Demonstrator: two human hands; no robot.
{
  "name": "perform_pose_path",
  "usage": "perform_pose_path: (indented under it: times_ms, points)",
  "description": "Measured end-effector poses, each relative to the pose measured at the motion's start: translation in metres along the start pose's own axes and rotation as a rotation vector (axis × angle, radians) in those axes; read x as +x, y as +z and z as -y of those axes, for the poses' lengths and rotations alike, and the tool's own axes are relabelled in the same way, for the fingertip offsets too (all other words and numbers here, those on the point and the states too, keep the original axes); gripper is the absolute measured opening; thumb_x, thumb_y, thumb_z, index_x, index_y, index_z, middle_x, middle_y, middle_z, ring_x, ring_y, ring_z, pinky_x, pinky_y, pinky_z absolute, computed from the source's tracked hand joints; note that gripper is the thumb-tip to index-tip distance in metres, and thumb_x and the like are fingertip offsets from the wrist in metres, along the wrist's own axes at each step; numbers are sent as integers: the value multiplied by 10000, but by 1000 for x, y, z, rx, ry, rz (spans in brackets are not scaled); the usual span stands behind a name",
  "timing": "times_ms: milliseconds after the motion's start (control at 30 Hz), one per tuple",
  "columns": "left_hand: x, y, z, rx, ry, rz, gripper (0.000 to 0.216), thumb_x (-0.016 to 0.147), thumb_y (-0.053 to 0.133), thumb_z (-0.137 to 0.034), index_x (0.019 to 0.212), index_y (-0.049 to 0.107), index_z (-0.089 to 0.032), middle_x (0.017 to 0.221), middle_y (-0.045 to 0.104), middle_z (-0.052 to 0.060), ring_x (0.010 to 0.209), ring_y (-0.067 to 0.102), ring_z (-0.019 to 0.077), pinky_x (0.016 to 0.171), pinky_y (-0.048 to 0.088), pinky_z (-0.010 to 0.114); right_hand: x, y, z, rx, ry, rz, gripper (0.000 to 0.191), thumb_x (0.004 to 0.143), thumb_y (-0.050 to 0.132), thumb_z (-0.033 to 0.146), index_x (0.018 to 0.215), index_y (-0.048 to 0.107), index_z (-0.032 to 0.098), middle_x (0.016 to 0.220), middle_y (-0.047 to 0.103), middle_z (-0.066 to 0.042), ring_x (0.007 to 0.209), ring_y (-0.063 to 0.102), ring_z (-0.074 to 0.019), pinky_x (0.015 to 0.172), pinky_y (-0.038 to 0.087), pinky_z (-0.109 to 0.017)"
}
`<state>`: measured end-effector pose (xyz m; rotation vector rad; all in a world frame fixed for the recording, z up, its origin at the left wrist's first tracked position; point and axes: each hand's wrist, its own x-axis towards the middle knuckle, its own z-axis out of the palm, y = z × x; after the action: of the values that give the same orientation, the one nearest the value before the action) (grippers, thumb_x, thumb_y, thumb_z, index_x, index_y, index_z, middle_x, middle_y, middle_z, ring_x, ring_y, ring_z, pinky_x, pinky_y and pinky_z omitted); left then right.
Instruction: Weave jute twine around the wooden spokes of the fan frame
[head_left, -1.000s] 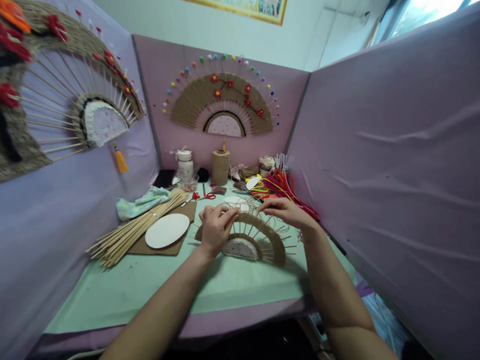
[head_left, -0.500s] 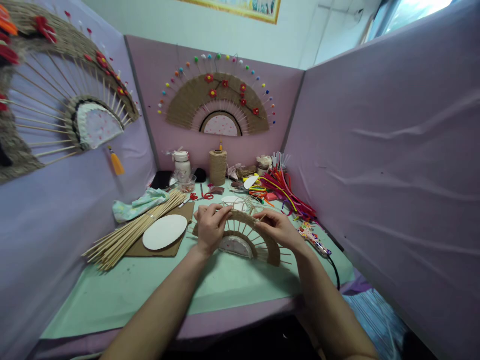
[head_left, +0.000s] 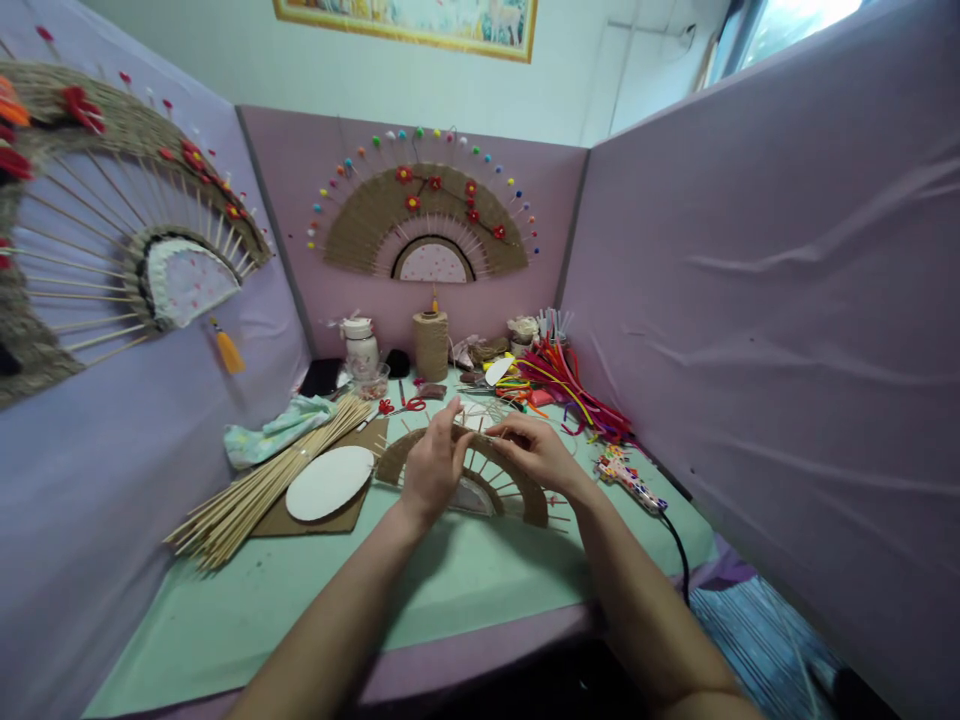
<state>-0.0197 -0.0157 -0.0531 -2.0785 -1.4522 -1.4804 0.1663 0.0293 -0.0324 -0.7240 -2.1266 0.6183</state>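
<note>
A half-round fan of sticks woven with brown twine (head_left: 534,503) stands tilted above the table, bare stick ends jutting past its outer band. Its pale half-round centre (head_left: 474,497) is partly covered by my left hand (head_left: 433,468). That hand grips the woven band left of the top, thumb on the near side and fingers up behind. To the right, my right hand (head_left: 532,448) pinches at the band's upper edge close to the left thumb. Loose twine (head_left: 495,408) lies behind the fan; whether a strand is between the right fingertips is too small to tell.
Left lie a bundle of bamboo sticks (head_left: 277,480), a white oval card (head_left: 330,484) and cardboard (head_left: 341,518). Behind are red-handled scissors (head_left: 414,405), a twine spool (head_left: 430,347) and a bottle (head_left: 361,345). Right are coloured pipe cleaners (head_left: 570,395) and a corded glue gun (head_left: 630,485).
My left hand has turned more upright, its fingers now pointing up behind the band. My right hand has come slightly left, closer to it. The camera view has shifted a little.
</note>
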Motion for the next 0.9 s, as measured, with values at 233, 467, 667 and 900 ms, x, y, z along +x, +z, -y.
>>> perform_pose_path:
  times_ms: [233,467,667,900]
  points:
    - [36,2,12,-479,-350,333,523,806,547,-149,1305,424,-245,860,672,13,476,580,90,522,487,239,17,1,-9,40,18,12,211,832,559,338,934,671,191,794,583,-27,682,496,-130,624,391,-250]
    - [27,4,1,-429,-386,230,421,796,542,-137,1204,515,-234,827,647,0,508,588,96,563,495,248,16,-1,-14,73,40,12,215,823,578,338,941,665,181,836,610,-35,698,510,-132,643,398,-256]
    - [21,2,-1,-228,-266,184,413,819,541,-144,1220,515,-242,863,665,7,611,599,119,662,490,266,14,0,-14,27,39,-42,203,804,613,337,904,673,171,829,620,-39,687,508,-130,651,402,-262]
    - [21,2,-1,-148,-167,175,253,839,523,-144,1073,590,-212,973,666,41,867,619,161,800,477,292,9,-6,-21,18,41,-83,218,767,661,324,924,673,173,845,654,-41,689,526,-133,645,418,-259]
